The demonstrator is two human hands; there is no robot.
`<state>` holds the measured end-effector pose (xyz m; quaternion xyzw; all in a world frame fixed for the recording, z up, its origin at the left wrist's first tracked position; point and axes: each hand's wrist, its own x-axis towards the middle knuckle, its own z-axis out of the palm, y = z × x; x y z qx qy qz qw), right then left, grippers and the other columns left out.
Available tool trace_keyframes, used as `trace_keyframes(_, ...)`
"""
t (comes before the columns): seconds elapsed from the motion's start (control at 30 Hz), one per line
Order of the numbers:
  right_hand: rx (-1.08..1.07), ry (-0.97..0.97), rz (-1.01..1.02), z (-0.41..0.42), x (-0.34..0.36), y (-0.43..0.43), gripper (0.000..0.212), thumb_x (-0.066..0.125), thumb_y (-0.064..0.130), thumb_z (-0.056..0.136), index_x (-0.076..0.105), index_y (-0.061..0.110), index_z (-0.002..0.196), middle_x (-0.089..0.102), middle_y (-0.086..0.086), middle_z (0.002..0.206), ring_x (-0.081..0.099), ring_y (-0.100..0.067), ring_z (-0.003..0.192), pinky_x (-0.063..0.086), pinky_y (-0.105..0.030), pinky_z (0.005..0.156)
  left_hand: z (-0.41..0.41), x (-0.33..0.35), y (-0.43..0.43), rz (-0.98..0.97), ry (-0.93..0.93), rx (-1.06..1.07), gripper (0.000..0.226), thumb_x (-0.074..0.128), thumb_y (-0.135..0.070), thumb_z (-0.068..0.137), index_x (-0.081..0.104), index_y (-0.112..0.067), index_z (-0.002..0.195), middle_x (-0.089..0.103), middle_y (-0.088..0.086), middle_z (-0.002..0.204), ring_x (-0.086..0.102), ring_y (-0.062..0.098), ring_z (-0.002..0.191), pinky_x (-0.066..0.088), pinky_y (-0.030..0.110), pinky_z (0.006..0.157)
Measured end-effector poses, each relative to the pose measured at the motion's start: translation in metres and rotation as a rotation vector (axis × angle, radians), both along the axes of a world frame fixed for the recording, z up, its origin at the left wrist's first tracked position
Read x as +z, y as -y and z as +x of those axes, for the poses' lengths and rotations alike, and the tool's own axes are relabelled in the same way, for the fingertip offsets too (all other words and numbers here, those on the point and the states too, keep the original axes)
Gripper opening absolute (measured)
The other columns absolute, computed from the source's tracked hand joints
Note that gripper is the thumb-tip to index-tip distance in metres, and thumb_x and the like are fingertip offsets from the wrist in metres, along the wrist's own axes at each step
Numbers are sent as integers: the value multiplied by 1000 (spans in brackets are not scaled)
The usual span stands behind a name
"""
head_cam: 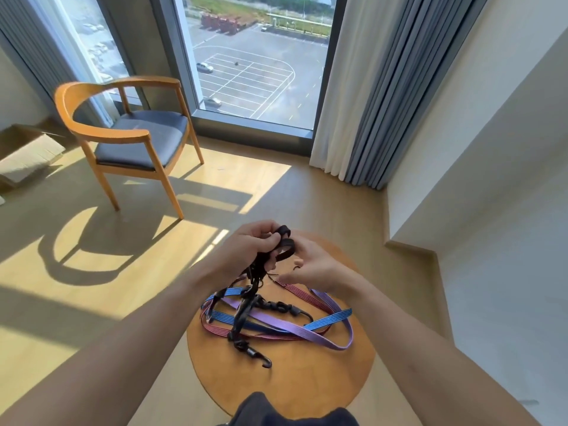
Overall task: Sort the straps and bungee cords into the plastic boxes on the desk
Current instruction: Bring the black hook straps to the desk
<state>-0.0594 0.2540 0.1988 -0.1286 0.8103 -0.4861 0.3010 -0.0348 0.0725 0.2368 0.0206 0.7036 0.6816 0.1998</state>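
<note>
Over the round table (307, 379), left hand (249, 245) and right hand (312, 265) grip a black bungee cord (244, 309) above coloured straps (292, 325).

At lower centre, a round wooden table (310, 376) bore a tangled blue strap (330, 318), purple strap (285, 325), red strap (215, 329) and black hooked cord (255, 354).

One head-worn wide-angle view looks forward and down, close over the round desk (295, 379), window (255, 72) far ahead; edges seemingly bowed.

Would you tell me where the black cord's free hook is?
Head view: the hook lies on the round wooden table, left of centre, just below the purple strap.
</note>
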Motion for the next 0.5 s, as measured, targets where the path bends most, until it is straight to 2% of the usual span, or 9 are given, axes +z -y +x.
trace_keyframes(0.13, -21, 19, -78, 0, -11, 16, 37, 80, 25, 81, 65, 35, 114, 69, 10, 118, 57, -7, 121, 42, -37, 107, -6, 2, 11, -7, 9, -9, 20, 48, -8, 106, 61, 7, 101, 46, 2, 67, 40, 16, 55, 37, 27, 61)
trace_keyframes(0.2, -70, -5, -81, -4, -10, 20, 27, 77, 29, 86, 67, 36, 110, 71, 11, 109, 61, -10, 114, 45, -38, 102, -6, 2, 17, 8, 22, -16, 23, 56, -17, 102, 63, 5, 103, 48, -2, 67, 40, 12, 55, 35, 24, 60)
trace_keyframes(0.27, -116, -54, -70, -10, -8, 19, 18, 72, 32, 90, 69, 35, 108, 71, 12, 96, 64, -8, 94, 50, -30, 85, -4, 0, 23, -24, 7, -30, 27, 69, -26, 90, 65, -2, 101, 54, -1, 71, 43, 10, 58, 38, 21, 59)
trace_keyframes(0.33, -143, -105, -51, -13, -4, 16, 13, 67, 29, 95, 71, 30, 108, 70, 7, 81, 59, 0, 69, 45, -18, 64, -4, -5, 27, -122, -14, -6, 27, 78, -25, 83, 66, -5, 98, 56, 3, 74, 47, 11, 60, 41, 21, 57)
trace_keyframes(0.37, -164, -113, -53, -14, 0, 14, 12, 65, 26, 97, 71, 26, 106, 68, 6, 76, 55, 0, 62, 43, -17, 60, -4, -8, 29, -166, -17, 22, 24, 80, -21, 84, 67, -6, 98, 55, 6, 74, 48, 12, 60, 42, 22, 56)
trace_keyframes(0.43, -225, -104, -73, -17, 6, 11, 8, 63, 22, 97, 70, 20, 100, 62, -1, 73, 54, -11, 65, 44, -28, 64, -3, -17, 30, -235, -21, 80, 13, 76, -14, 91, 67, -8, 98, 53, 8, 74, 48, 10, 57, 43, 20, 52)
trace_keyframes(0.5, -265, -89, -112, -17, 14, 12, 5, 64, 20, 96, 68, 17, 96, 58, -4, 75, 52, -21, 69, 45, -38, 65, -2, -25, 29, -289, -31, 119, 8, 71, -17, 96, 67, -10, 99, 53, 7, 74, 49, 9, 56, 42, 20, 53)
